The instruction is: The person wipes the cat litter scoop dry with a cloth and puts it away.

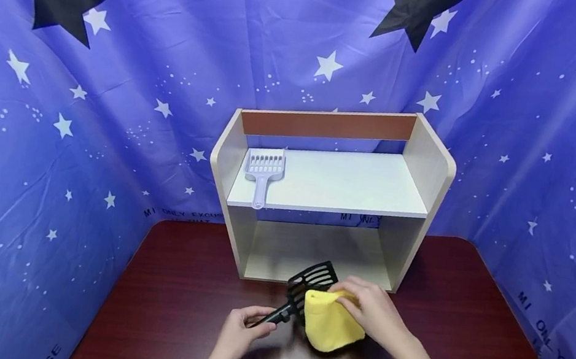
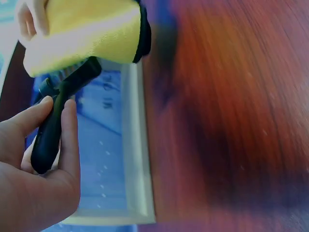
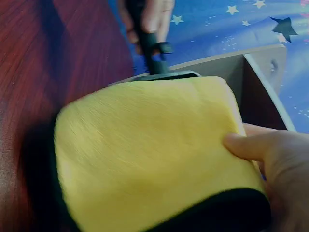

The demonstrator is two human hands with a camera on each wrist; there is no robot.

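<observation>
My left hand (image 1: 239,328) grips the handle of a black slotted litter scoop (image 1: 313,277), tilted above the table in front of the shelf. In the left wrist view, thumb and fingers close round the black handle (image 2: 48,142). A folded yellow cloth (image 1: 329,325) with a dark edge is pinched by my right hand (image 1: 370,311) at its upper corner. The cloth lies against the scoop's head and covers part of it. Seen from the right wrist, the cloth (image 3: 149,150) hides most of the head, with the right thumb (image 3: 246,146) pressing on its side.
Behind the hands stands a two-level wooden shelf (image 1: 412,247) on the dark red table (image 1: 164,297). A pale lilac slotted scoop (image 1: 261,191) lies at the left of its upper board, the handle jutting past the front edge. Blue star-patterned curtains (image 1: 126,105) surround the table.
</observation>
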